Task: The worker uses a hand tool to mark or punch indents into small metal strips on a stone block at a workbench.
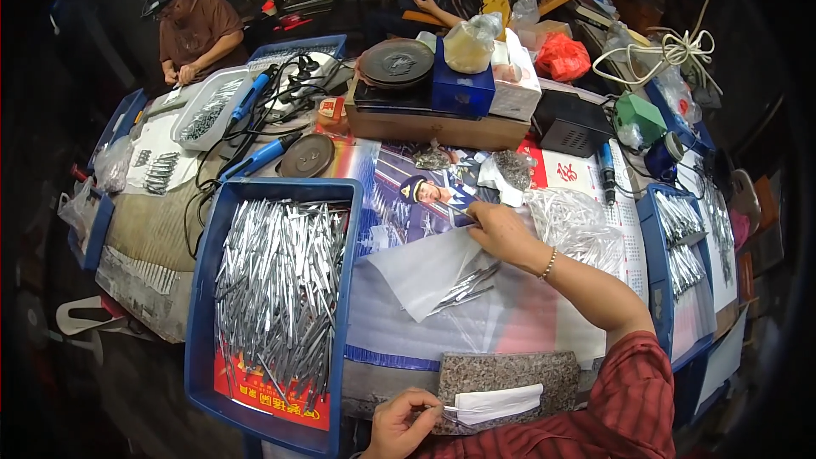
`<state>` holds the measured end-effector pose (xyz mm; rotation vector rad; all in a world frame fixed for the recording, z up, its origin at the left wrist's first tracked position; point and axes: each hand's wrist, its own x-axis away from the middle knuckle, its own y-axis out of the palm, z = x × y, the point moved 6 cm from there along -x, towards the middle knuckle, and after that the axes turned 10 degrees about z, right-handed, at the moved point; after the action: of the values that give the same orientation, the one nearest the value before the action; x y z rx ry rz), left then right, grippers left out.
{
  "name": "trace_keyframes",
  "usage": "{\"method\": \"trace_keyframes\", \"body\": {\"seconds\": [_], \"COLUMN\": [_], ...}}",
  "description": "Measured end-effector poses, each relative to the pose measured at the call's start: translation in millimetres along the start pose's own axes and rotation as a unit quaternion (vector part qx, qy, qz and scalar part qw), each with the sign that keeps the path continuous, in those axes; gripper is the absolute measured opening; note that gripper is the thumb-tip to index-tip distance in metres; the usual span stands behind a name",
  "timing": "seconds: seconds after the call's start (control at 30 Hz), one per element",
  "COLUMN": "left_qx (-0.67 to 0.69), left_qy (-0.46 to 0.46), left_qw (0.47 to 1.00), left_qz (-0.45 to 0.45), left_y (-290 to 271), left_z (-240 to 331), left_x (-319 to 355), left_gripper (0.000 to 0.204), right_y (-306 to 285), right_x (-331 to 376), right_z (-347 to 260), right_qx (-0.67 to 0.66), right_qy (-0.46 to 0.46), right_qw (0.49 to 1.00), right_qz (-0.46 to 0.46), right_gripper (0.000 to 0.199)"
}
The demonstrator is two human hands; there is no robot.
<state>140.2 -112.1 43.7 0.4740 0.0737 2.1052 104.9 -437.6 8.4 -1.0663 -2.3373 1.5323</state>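
Note:
Near the front edge, my left hand [404, 423] is closed in a pinch on a thin metal strip [456, 410]. The strip's end lies by a folded white cloth or paper [499, 403] on a speckled stone slab [551, 369]. My right hand [507, 236] reaches out over the table with fingers pinched; a thin sliver shows at its tips, too small to name. Below it lies a translucent sheet [414, 274], with several slim metal strips [466, 289] partly under it. Left of both hands, a blue tray [349, 289] holds a heap of silvery strips [276, 263].
A bag of pale strips [578, 225] lies right of my right hand. Boxes [438, 126] stand at the back, a blue bin [659, 289] at the right. Blue-handled tools [259, 155] with black cords lie left. Two other people [200, 30] sit across the table.

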Motion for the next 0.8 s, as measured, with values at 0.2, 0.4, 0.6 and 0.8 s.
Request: {"method": "trace_keyframes", "body": {"seconds": [0.2,0.4,0.6,0.8], "left_qx": [-0.044,0.009,0.026,0.243], "left_qy": [0.045,-0.001,0.031,-0.037], "left_qw": [0.998,1.0,0.999,0.969], "left_qz": [0.02,0.004,-0.007,0.014], "left_y": [-8,-8,-12,-3], "left_z": [-1,-13,-27,-34], "left_x": [-12,-17,-26,-49], "left_gripper": [0.005,0.007,0.013,0.01], "right_y": [14,27,38,24], "right_x": [-18,-38,-50,-39], "right_z": [11,2,-4,25], "right_qx": [0.003,0.07,0.065,-0.181], "right_qy": [0.033,-0.114,-0.131,0.039], "right_qw": [0.999,0.987,0.972,0.978], "right_qz": [-0.04,-0.091,-0.186,-0.094], "right_gripper": [0.02,0.013,0.014,0.012]}}
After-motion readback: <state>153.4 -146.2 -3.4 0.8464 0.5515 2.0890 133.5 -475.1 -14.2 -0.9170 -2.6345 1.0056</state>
